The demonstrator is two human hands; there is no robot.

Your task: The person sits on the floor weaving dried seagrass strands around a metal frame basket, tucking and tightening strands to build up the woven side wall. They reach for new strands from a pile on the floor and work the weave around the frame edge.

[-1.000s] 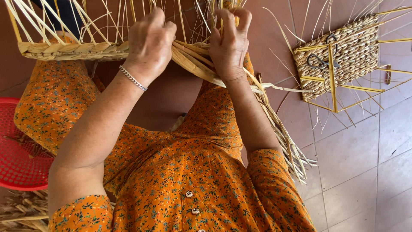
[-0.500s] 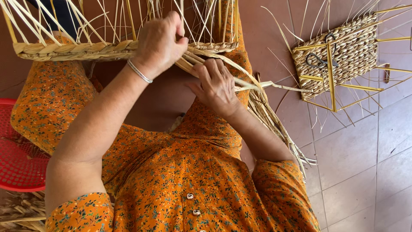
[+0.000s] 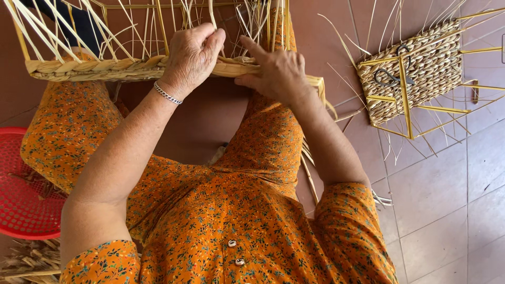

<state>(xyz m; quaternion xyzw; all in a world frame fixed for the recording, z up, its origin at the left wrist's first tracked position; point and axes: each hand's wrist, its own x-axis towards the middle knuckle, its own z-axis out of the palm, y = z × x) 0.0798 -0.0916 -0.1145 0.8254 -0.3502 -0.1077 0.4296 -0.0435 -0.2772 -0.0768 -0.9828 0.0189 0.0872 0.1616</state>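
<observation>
the half-woven basket (image 3: pixel 142 67) lies across the person's lap, its braided rim running from left to right, with loose pale straw strands (image 3: pixel 68 31) standing up from a thin yellow frame. the left hand (image 3: pixel 192 58) sits curled over the rim with its fingers closed tight on the braid and a strand or two, thumb side pressed forward, wrist bent down so the silver bracelet (image 3: pixel 167 93) shows. the right hand (image 3: pixel 276 71) rests just beside it on the same rim, fingers partly folded, the forefinger pointing toward the left hand and pressing the braid flat; whether it actually pinches a strand cannot be told from here.

to do this well, the holding hand should keep the last plait pinned so it cannot loosen, while the other feeds each strand snugly over and under with even tension, close to the frame. both forearms reach forward from the body, elbows apart, hands nearly touching.

on the tiled floor (image 3: pixel 452 210) to the right lies a finished woven panel (image 3: pixel 421 68) with scissors (image 3: pixel 389 79) on it; a red mesh basket (image 3: pixel 26 200) sits to the left.
</observation>
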